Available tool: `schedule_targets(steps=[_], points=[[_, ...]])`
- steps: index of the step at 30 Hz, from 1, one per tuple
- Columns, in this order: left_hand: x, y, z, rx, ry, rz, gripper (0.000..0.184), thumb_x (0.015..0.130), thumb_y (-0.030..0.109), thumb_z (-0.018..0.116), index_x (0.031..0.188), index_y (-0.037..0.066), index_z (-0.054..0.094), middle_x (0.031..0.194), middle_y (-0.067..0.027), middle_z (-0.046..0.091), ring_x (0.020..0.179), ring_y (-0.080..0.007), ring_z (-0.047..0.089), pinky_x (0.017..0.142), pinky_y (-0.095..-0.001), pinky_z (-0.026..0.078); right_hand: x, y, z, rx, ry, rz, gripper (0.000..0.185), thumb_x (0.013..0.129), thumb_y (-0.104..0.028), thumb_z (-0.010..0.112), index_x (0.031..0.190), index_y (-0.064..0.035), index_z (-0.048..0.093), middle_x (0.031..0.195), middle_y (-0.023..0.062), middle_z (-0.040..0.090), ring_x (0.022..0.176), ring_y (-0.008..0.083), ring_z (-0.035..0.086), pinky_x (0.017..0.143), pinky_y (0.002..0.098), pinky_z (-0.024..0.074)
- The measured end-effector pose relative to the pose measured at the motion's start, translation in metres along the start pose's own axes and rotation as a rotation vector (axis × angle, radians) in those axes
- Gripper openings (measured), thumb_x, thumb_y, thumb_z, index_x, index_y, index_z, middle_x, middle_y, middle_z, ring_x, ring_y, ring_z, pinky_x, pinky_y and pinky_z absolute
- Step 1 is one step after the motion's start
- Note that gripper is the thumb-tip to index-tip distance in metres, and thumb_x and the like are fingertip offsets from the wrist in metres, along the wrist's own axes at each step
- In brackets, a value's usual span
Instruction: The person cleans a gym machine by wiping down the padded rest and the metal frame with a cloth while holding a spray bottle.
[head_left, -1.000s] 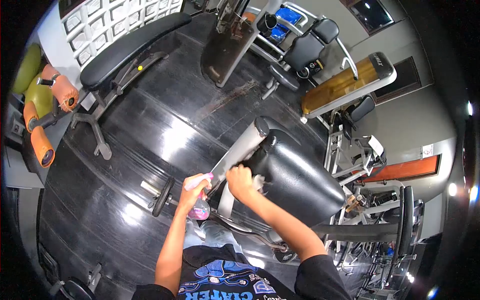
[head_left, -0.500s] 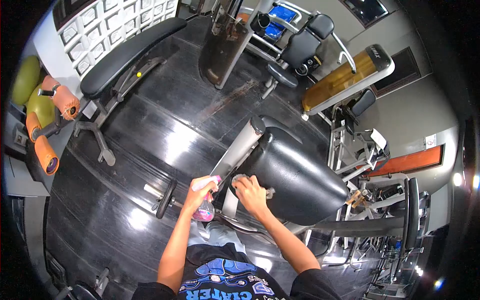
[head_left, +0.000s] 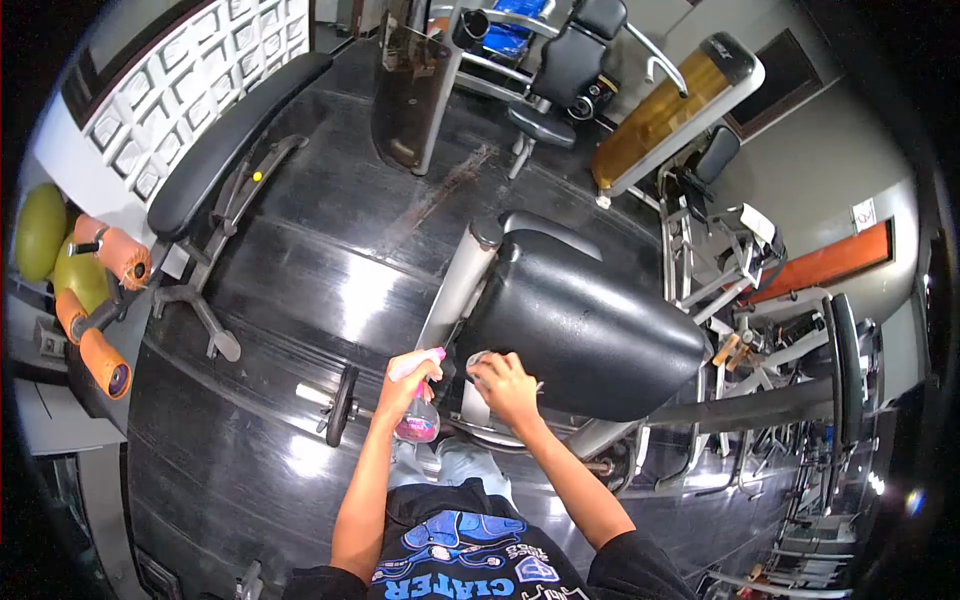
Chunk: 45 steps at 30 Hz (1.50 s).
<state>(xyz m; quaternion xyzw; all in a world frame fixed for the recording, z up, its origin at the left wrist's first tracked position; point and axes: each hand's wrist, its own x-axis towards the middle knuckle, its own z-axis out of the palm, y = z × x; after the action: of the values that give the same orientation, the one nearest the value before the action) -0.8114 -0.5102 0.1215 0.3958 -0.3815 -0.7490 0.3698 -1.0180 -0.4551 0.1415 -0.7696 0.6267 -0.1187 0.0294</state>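
Note:
My left hand (head_left: 403,384) is closed around a spray bottle (head_left: 418,424) with a pink-and-white trigger head and pink liquid inside. The bottle hangs upright in front of my legs, left of the black padded cushion (head_left: 590,318). My right hand (head_left: 508,390) is at the cushion's near left edge, fingers bent over a crumpled grey cloth (head_left: 478,360). Only small parts of the cloth show past the fingers. Whether it presses on the cushion I cannot tell. A light grey metal post (head_left: 461,280) rises along the cushion's left side.
A long black bench (head_left: 235,140) stands at the left, near orange foam rollers (head_left: 103,362) and green balls (head_left: 40,232). A seated weight machine (head_left: 570,75) is at the back. More gym machines (head_left: 750,250) line the right. A bar with a black disc (head_left: 342,405) lies left of my legs.
The head view has shifted, so the bench and back machines sit differently in the frame. The right hand's cloth shows less than before. Both hands keep their grips.

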Motion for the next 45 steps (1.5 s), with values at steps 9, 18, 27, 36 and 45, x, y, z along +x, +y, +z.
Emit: schedule_targets(steps=[9,18,27,36,45], points=[[0.003,-0.017,0.008,-0.002,-0.04,-0.085,0.021,0.089,0.016,0.062,0.101,0.0,0.07,0.075,-0.0057,0.066,0.048,-0.0122,0.058,0.045,-0.0251,0.046,0.004,0.019,-0.034,0.03,0.177,0.179,0.026,0.075,-0.018,0.075,0.099,-0.0257,0.07,0.106,-0.0046,0.061,0.094,0.0208,0.059,0.062,0.0344,0.056],[0.006,-0.016,0.015,0.045,-0.094,-0.105,0.025,0.089,0.014,0.06,0.107,-0.001,0.07,0.077,-0.0071,0.066,0.05,-0.0131,0.058,0.046,-0.0257,0.047,-0.044,0.016,-0.002,0.075,0.126,0.214,0.031,0.07,-0.017,0.079,0.097,-0.0277,0.07,0.099,-0.0055,0.061,0.088,0.0196,0.059,0.061,0.0356,0.056],[0.011,-0.017,0.021,0.124,-0.135,-0.133,0.02,0.087,0.017,0.06,0.089,-0.001,0.068,0.073,-0.0058,0.064,0.048,-0.0132,0.057,0.045,-0.0256,0.046,-0.033,0.018,-0.007,0.146,0.458,0.326,0.025,0.069,-0.014,0.079,0.091,-0.0235,0.073,0.097,-0.0028,0.063,0.085,0.0202,0.061,0.065,0.0345,0.0542],[0.019,-0.01,0.025,0.242,-0.173,-0.146,0.027,0.085,0.017,0.058,0.101,-0.003,0.068,0.074,-0.004,0.063,0.049,-0.0121,0.057,0.048,-0.0245,0.045,-0.044,0.013,-0.011,0.241,0.552,0.56,0.026,0.071,-0.013,0.079,0.094,-0.0229,0.074,0.098,-0.0032,0.066,0.085,0.0205,0.061,0.071,0.0336,0.0531],[0.031,-0.01,0.035,0.309,-0.323,-0.074,0.029,0.091,0.022,0.056,0.103,-0.002,0.066,0.08,-0.0059,0.064,0.054,-0.0127,0.058,0.051,-0.0258,0.048,-0.073,0.002,0.023,0.214,0.517,0.6,0.025,0.069,-0.013,0.079,0.09,-0.0239,0.071,0.099,-0.0064,0.062,0.085,0.0194,0.06,0.067,0.0354,0.0536]])
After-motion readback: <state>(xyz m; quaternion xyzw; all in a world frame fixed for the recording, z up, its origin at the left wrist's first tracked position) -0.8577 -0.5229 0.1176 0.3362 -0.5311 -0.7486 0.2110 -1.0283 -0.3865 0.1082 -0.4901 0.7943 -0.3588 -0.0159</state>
